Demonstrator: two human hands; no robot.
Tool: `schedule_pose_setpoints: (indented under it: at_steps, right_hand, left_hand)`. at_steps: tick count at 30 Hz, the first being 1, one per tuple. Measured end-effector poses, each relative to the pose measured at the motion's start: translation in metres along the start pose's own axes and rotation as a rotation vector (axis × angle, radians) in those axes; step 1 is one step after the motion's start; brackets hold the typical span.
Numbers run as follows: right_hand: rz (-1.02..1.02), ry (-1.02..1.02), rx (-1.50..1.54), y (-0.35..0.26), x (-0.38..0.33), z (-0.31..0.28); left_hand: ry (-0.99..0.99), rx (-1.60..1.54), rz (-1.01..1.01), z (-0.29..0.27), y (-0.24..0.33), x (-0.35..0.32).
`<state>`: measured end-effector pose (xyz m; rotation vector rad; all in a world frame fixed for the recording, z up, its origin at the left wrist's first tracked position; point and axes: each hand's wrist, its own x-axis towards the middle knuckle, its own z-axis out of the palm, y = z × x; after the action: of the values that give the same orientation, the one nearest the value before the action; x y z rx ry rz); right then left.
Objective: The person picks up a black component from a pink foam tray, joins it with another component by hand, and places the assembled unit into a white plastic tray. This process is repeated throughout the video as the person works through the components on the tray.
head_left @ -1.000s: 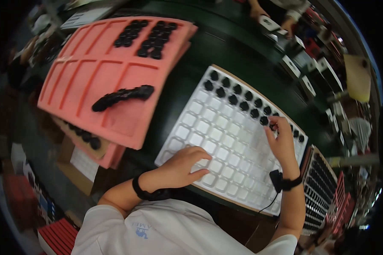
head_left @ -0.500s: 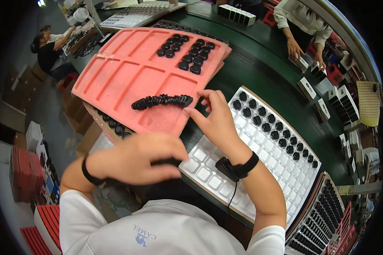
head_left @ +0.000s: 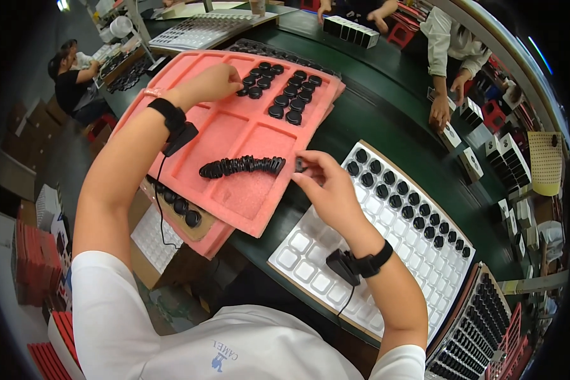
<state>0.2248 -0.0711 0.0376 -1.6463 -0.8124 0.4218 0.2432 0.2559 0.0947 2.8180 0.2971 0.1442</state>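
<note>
My left hand (head_left: 214, 83) reaches over the pink foam tray (head_left: 202, 136), its fingertips closed on a black round piece (head_left: 242, 92) at the left end of a cluster. More black round pieces (head_left: 289, 92) lie in the compartment to the right. My right hand (head_left: 326, 190) is at the tray's right edge, thumb and finger pinching a small dark piece (head_left: 299, 166) whose kind I cannot make out. A curved row of thin black rings (head_left: 242, 166) lies across the tray's nearer compartments, left of my right hand.
Right of the pink tray, a white tray (head_left: 304, 271) holds black round pieces (head_left: 396, 201) along its far side. Another tray of black parts (head_left: 468, 323) is at the lower right. Across the green table (head_left: 361, 95), a co-worker's hands (head_left: 440, 111) handle small white boxes (head_left: 470, 166).
My left hand has moved from near my body up to the tray's far black pieces. My right hand has shifted slightly right and nearer, and a dark piece now shows in its fingers.
</note>
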Motion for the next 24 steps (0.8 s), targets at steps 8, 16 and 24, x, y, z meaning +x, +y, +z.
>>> schedule_pose_setpoints:
  at_steps: [8,16,24]
  right_hand:
    - [0.022,0.033,0.407,-0.016,-0.057,-0.032]
    - [0.081,0.059,0.53,-0.049,-0.112,-0.024]
    - [-0.318,0.179,0.232,-0.062,-0.156,0.003]
  left_hand:
    - [0.098,-0.059,0.059,0.016,-0.005,0.007]
    - [0.356,-0.361,0.237,-0.016,0.033,-0.058]
    - [0.13,-0.726,0.652,0.014,0.175,-0.233]
